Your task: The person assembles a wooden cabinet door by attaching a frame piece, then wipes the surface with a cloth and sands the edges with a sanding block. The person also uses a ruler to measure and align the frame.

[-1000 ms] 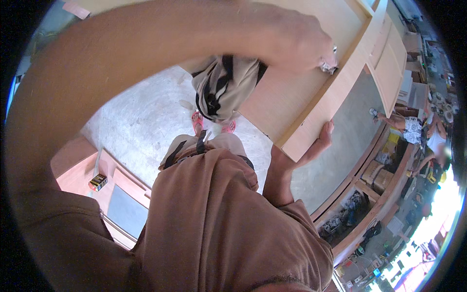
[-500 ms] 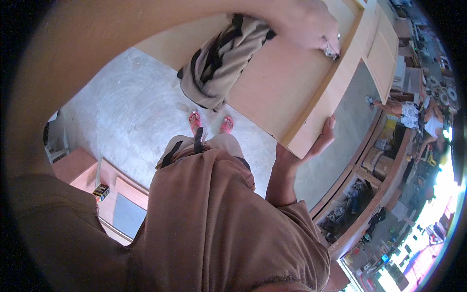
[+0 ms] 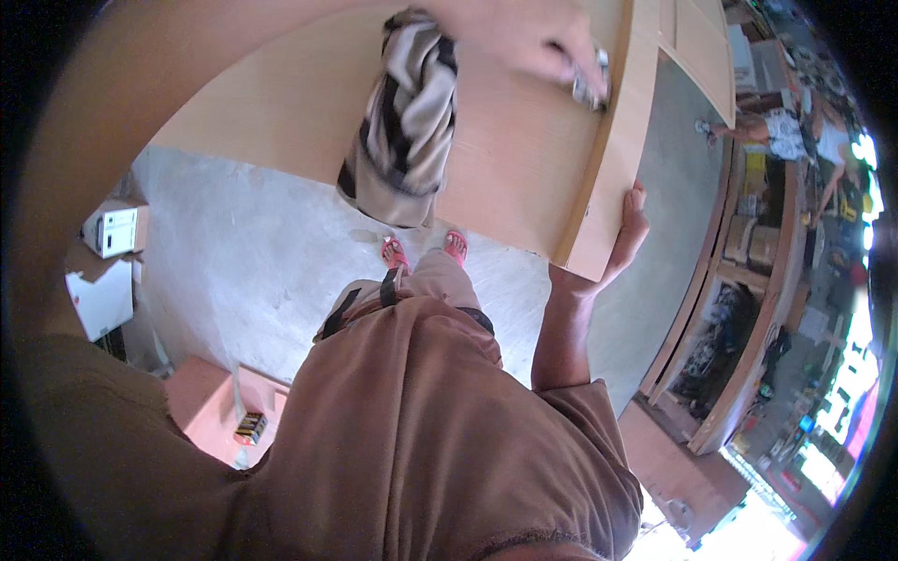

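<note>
A pale wooden panel with a raised rim lies across the upper middle. My left hand reaches over it from the upper left. Its fingers close on a small silvery metal piece against the inner side of the rim; its exact kind is too blurred to tell. A bunched brown, cream and black striped cloth hangs below my left wrist; what holds it is hidden. My right hand grips the rim's near right corner from outside, fingers on the outer face.
At the right stands a long wooden shelf unit with boxes and clutter. A person is beyond it. Another pale panel sits at the upper right. At the left are a white carton and a pinkish board box on the grey floor.
The panel and both hands have shifted in view, the left hand leftward with the metal piece still at its fingers. The cloth swung left and hangs more upright. My right hand keeps its grip.
</note>
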Available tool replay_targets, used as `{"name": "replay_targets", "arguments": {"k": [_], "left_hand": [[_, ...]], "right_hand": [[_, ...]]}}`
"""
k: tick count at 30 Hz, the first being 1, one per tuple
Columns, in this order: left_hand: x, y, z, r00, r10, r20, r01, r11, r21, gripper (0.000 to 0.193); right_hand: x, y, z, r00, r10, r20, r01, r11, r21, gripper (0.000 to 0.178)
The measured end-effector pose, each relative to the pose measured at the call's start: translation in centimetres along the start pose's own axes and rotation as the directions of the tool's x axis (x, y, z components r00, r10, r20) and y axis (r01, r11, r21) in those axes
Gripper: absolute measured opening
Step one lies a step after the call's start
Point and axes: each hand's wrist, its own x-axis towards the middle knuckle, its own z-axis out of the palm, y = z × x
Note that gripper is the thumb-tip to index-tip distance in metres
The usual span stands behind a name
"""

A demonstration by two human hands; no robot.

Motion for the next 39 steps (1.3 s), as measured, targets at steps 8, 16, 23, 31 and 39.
{"name": "replay_targets", "arguments": {"k": [8,16,23,31,39], "left_hand": [[3.9,-5.9,0.6,0.948,0.280,-0.150,-0.287,0.958,-0.028,0.038],[-4.7,3.6,4.7,0.989,0.135,0.060,-0.138,0.989,0.052,0.037],[1.9,-4.1,0.4,0.991,-0.006,-0.133,0.014,0.998,0.062,0.045],[-1.6,-1.2,2.1,0.982,0.187,-0.036,-0.184,0.980,0.081,0.045],[12.1,-15.6,-6.0,0.958,0.264,-0.113,-0.248,0.959,0.138,0.038]], "right_hand": [[1.2,-2.3,1.1,0.908,0.410,-0.086,-0.379,0.892,0.247,0.044],[0.7,-3.9,1.9,0.914,0.386,-0.125,-0.335,0.891,0.306,0.042],[0.5,-3.4,1.3,0.858,0.505,-0.094,-0.476,0.850,0.227,0.046],[1.8,-5.8,2.3,0.723,0.676,-0.140,-0.556,0.690,0.463,0.050],[1.1,-4.6,2.4,0.670,0.683,-0.289,-0.532,0.714,0.455,0.061]]}}
